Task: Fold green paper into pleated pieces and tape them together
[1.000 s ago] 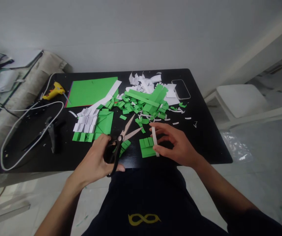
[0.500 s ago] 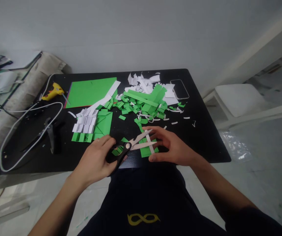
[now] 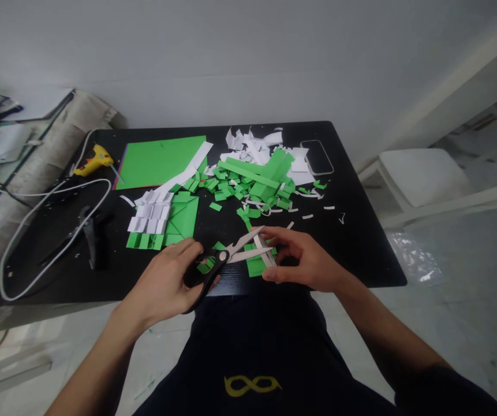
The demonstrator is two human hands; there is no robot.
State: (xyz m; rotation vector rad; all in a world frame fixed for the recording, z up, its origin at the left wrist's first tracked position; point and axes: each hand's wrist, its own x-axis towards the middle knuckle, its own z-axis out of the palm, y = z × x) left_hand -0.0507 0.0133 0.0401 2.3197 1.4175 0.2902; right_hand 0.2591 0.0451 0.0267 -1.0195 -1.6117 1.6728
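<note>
My left hand [image 3: 168, 282] is closed round the black handles of a pair of scissors [image 3: 223, 257]. The scissors' blades stand apart and point right, their tips at a white paper strip [image 3: 266, 254]. That strip is pinched between the thumb and fingers of my right hand [image 3: 298, 257]; it looks folded or layered. Just beneath it, a piece of green paper [image 3: 254, 267] lies at the table's near side, partly covered. To the left, folded white paper strips [image 3: 149, 214] rest on a green folded paper piece [image 3: 182, 219].
A heap of green paper pieces [image 3: 257, 179] and white scraps [image 3: 254, 144] lies mid-table, with a phone [image 3: 316, 158] beside it. Green sheets [image 3: 157, 162], a yellow glue gun [image 3: 95, 162], its white cable [image 3: 3, 260] and a black-handled tool [image 3: 89, 237] are on the left.
The white strip has turned in my right hand and now shows its layered edge. The scissors have shifted slightly left, blades still apart.
</note>
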